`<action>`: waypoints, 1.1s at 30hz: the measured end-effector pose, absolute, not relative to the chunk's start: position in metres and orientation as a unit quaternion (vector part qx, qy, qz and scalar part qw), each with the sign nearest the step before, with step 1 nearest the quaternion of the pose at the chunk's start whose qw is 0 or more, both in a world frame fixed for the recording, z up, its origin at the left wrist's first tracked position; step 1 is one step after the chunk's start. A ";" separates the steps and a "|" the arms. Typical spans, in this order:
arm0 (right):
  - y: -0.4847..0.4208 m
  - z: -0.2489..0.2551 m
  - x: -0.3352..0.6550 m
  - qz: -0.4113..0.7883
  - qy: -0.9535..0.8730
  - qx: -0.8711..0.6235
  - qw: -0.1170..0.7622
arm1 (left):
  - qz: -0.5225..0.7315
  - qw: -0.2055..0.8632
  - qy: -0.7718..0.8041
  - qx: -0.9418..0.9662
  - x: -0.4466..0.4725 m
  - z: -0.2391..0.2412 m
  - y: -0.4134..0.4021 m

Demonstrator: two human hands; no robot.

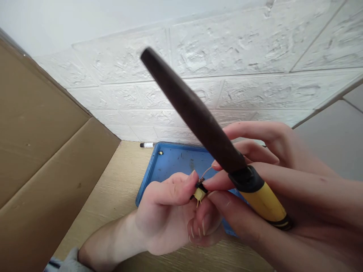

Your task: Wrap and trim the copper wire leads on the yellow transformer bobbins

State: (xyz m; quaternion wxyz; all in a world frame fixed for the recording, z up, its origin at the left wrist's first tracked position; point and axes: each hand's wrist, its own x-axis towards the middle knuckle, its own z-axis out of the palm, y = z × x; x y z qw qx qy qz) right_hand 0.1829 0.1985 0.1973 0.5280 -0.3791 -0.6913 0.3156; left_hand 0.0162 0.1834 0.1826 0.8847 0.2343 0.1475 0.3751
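My left hand point(172, 211) pinches a small coil point(199, 193) between thumb and fingers. The coil has a black bobbin, yellow tape and thin yellowish leads pointing down. A thin copper-coloured wire point(206, 170) rises from its top toward a fingertip of my right hand point(255, 181). The thumb and index finger of that hand touch the coil's right side. Lodged in the same hand is a file point(195, 113) with a yellow-and-black handle. Its long, dark, tapered blade slants up and left, away from the coil. Part of the handle is hidden in the palm.
Below the hands, a blue tray point(181, 162) lies on a wood-grain surface point(113, 189), with another small coil point(160, 153) in its far left corner. Behind it lies a dark-capped tube with a white label point(147, 145). Cardboard point(51, 121) stands left; a white brick-patterned wall point(113, 71) is behind.
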 end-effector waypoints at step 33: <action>0.198 0.213 0.185 0.264 -0.731 -0.379 0.502 | 0.396 0.870 0.169 0.241 0.019 0.184 0.182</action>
